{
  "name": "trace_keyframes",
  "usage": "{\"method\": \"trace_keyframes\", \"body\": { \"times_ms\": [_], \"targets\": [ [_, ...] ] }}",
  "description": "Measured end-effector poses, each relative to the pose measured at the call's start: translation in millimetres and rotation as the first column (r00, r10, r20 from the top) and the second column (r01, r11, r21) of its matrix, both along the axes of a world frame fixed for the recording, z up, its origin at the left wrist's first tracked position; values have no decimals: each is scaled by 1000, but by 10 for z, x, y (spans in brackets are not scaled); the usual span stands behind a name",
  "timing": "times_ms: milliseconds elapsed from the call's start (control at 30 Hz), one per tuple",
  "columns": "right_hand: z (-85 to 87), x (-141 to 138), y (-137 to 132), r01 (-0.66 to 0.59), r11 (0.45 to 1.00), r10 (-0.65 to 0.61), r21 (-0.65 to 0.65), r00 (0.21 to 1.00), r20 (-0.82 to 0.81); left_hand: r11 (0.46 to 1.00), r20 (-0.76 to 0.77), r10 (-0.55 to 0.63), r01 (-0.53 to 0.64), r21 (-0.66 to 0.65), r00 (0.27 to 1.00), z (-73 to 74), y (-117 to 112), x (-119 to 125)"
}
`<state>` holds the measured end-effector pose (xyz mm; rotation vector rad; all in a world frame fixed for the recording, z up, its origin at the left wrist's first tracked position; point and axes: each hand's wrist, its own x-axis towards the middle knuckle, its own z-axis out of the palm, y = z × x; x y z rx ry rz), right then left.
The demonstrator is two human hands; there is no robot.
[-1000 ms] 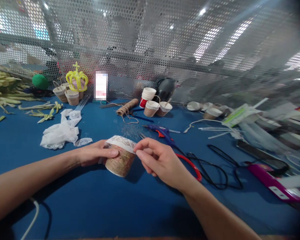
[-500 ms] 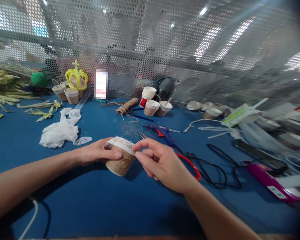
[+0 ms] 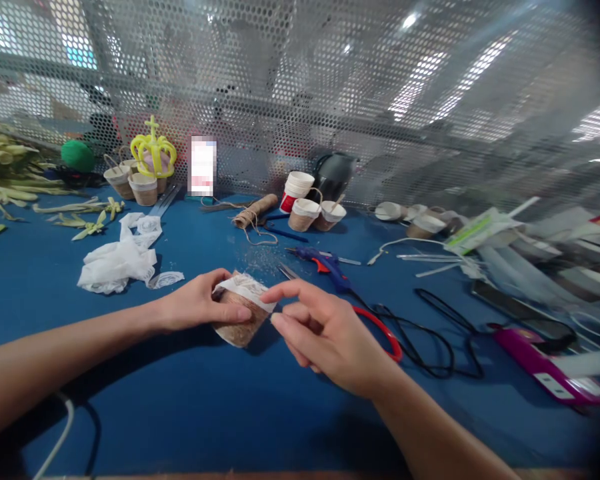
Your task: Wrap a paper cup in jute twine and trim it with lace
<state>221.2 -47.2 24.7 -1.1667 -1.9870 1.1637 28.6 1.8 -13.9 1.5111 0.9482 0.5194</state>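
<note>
Holding a tilted cup (image 3: 247,298)
Left hand (image 3: 195,303) clasps it; right hand (image 3: 270,308), fingers narrowly parted, has its index on the white band (image 3: 243,287).

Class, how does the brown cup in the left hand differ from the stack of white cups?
The brown cup has a fibrous wall below a white band; the stack of white cups has a red patch. The brown cup tilts in the left hand, while the stack stands on the blue table. Both show white.

Right hand (image 3: 325,327): index finger reaches farther over the cup's (image 3: 236,331) white band (image 3: 250,287), thumb parted from it. Cup tipped slightly more; left hand's (image 3: 203,303) thumb farther across.
</note>
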Motion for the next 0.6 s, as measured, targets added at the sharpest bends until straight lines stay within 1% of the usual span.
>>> {"method": "trace_keyframes", "body": {
  "times_ms": [133, 233, 300, 367, 467, 600],
  "targets": [
    [-2, -8, -1, -6, 1000, 7, -27, 999, 45, 991, -131, 22, -4, 135, 991, -17, -8, 0],
    [-1, -14, -6, -19, 1000, 19, -14, 1000, 15, 979, -197, 45, -3, 205, 979, -30, -10, 2],
    [-1, -20, -9, -15, 1000, 15, -20, 999, 34, 970, -231, 53, 5, 244, 972, -36, -10, 4],
    [-1, -24, -11, -4, 1000, 6, -18, 998, 65, 964, -247, 57, 11, 265, 967, -40, -11, 7],
    [-7, -26, -10, -22, 1000, 22, 0, 999, 48, 964, -248, 66, 3, 268, 967, -44, -15, 11],
    [-27, -25, -4, -24, 1000, 23, -1, 995, 97, 962, -263, 75, 0, 274, 962, -56, -19, 10]
  ]
}}
